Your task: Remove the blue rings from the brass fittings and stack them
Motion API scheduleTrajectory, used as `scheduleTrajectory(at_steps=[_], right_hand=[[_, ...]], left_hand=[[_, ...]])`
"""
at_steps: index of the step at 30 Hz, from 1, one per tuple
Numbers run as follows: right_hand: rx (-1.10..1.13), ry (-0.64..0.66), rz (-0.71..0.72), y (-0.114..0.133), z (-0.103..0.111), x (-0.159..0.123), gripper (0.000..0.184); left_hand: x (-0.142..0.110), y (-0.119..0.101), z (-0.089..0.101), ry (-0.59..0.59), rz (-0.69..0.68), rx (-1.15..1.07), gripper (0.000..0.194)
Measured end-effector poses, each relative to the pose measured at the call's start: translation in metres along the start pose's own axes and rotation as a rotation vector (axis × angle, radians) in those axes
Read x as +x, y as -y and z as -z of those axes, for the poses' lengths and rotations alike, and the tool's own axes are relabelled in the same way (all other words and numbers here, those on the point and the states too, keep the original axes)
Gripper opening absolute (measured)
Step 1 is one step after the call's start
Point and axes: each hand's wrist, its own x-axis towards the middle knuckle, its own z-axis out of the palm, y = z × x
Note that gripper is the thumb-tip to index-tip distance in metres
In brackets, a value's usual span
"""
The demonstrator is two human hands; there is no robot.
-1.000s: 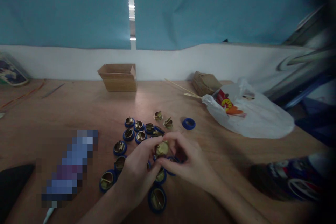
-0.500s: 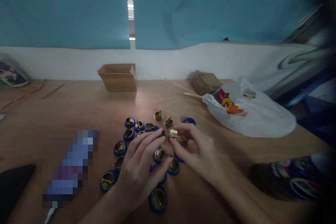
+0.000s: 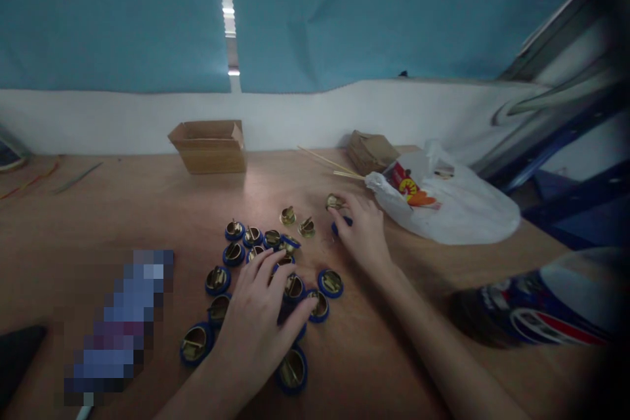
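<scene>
My right hand [image 3: 363, 230] reaches forward on the table and pinches a small brass-coloured round fitting [image 3: 334, 201] between thumb and fingers. Just beneath those fingers, a blue-rimmed fitting [image 3: 341, 226] is partly hidden. My left hand [image 3: 266, 305] hovers with fingers spread over a cluster of similar fittings, covering some of them; nothing shows in its grasp. Each piece has a brass cup with a bar across it, and most have blue rims, like the one at the front [image 3: 292, 369]. Two all-brass fittings [image 3: 306, 228] stand at the cluster's far side.
An open cardboard box [image 3: 211, 156] stands near the wall. To the right are a brown paper packet [image 3: 371, 152], a white plastic bag [image 3: 472, 203] and a large Pepsi bottle [image 3: 531, 315]. A blurred-out phone [image 3: 121, 328] with a cable lies at left. Thin sticks [image 3: 325, 159] lie behind.
My right hand has moved forward, away from my left hand, carrying the brass fitting. My left hand has settled slightly lower over the cluster. The view has shifted slightly right.
</scene>
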Motion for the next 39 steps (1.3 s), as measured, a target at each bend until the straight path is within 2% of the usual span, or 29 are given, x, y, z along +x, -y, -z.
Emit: scheduleTrajectory(at_steps=[7,13,17,21,24,27,31,35,39], right_hand=[[-0.095,0.105,0.059,0.011,-0.007,-0.002,0.031],[-0.149,0.267,0.17,0.016,-0.001,0.01,0.028],[-0.149,0.39,0.258,0.014,-0.003,0.025,0.025],[-0.116,0.419,0.279,0.019,0.005,0.032,0.026],[-0.055,0.381,0.266,0.033,0.023,0.026,0.025],[0.074,0.449,0.316,0.049,0.036,0.012,0.02],[0.209,0.543,0.355,0.056,0.028,-0.004,0.01],[0.327,0.532,0.33,0.052,0.014,-0.009,0.012],[0.477,0.483,0.296,0.049,0.025,-0.008,0.015]], left_hand=[[0.001,-0.005,0.007,0.069,-0.037,-0.045,0.023],[0.001,-0.001,0.003,0.041,0.018,-0.04,0.015],[0.002,0.004,-0.001,0.021,0.026,-0.032,0.017],[0.002,0.006,-0.002,0.004,0.017,-0.041,0.017],[0.002,0.005,-0.002,-0.005,0.019,-0.051,0.016],[0.003,0.003,0.0,-0.025,0.017,-0.064,0.011],[0.005,0.003,0.002,-0.081,0.009,-0.092,0.007],[0.008,0.006,0.004,-0.142,0.0,-0.105,0.01],[0.009,0.007,0.004,-0.21,0.013,-0.111,0.018]])
